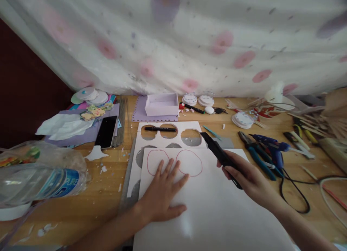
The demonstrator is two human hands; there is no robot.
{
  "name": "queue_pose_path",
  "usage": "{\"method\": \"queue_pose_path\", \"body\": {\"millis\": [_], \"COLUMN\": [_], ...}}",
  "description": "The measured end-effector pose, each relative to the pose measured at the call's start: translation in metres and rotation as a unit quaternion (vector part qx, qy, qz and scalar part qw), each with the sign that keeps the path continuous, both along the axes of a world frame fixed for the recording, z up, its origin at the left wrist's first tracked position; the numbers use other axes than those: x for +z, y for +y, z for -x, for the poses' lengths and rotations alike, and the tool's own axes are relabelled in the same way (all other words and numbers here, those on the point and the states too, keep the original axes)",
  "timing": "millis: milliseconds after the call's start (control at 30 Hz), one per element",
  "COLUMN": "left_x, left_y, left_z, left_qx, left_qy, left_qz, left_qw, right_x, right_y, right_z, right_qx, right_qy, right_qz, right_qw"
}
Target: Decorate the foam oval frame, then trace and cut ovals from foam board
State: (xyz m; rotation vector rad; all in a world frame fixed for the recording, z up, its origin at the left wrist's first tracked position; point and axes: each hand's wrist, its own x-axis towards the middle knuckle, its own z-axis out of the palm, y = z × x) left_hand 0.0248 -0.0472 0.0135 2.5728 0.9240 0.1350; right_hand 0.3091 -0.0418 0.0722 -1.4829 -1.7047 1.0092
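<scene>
My left hand (162,191) lies flat, fingers spread, on a white foam sheet (217,207), just below two red circles (175,162) drawn on it. My right hand (249,178) grips a black utility knife (218,151) whose tip points up and left, past the sheet's top edge. Under this sheet lies another white sheet (168,137) with several round holes cut out. A black marker (159,129) rests on that sheet.
A black phone (106,131) lies at the left beside crumpled paper. A clear plastic bottle (40,178) lies at the near left. A blue glue gun (271,144) and pliers (256,155) lie to the right, with a black cord. A lilac box (162,104) stands at the back.
</scene>
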Motion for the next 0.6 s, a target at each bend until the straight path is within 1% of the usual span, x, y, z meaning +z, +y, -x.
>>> {"method": "queue_pose_path", "body": {"millis": [100, 167, 233, 333, 467, 600], "left_x": [0.000, 0.002, 0.005, 0.010, 0.013, 0.011], "left_y": [-0.002, -0.003, -0.004, -0.005, -0.006, -0.007], "left_z": [0.004, 0.005, 0.005, 0.005, 0.005, 0.004], "left_qx": [0.001, 0.001, -0.001, -0.002, -0.002, 0.002], "left_qy": [-0.005, -0.004, 0.001, 0.015, 0.029, 0.024], "left_qz": [-0.003, -0.002, 0.006, 0.023, 0.036, 0.036], "left_qw": [1.000, 1.000, 1.000, 1.000, 0.999, 0.999], "right_x": [-0.004, -0.008, -0.012, -0.013, -0.010, -0.010], "right_y": [0.009, 0.016, 0.023, 0.030, 0.036, 0.040], "right_z": [-0.002, -0.004, -0.004, -0.003, 0.005, 0.016], "right_qx": [-0.048, -0.052, -0.031, 0.009, 0.045, 0.104], "right_qy": [0.032, 0.043, 0.022, -0.061, -0.170, -0.233], "right_qz": [0.004, 0.002, -0.011, -0.035, -0.055, -0.070], "right_qw": [0.998, 0.998, 0.999, 0.998, 0.983, 0.964]}}
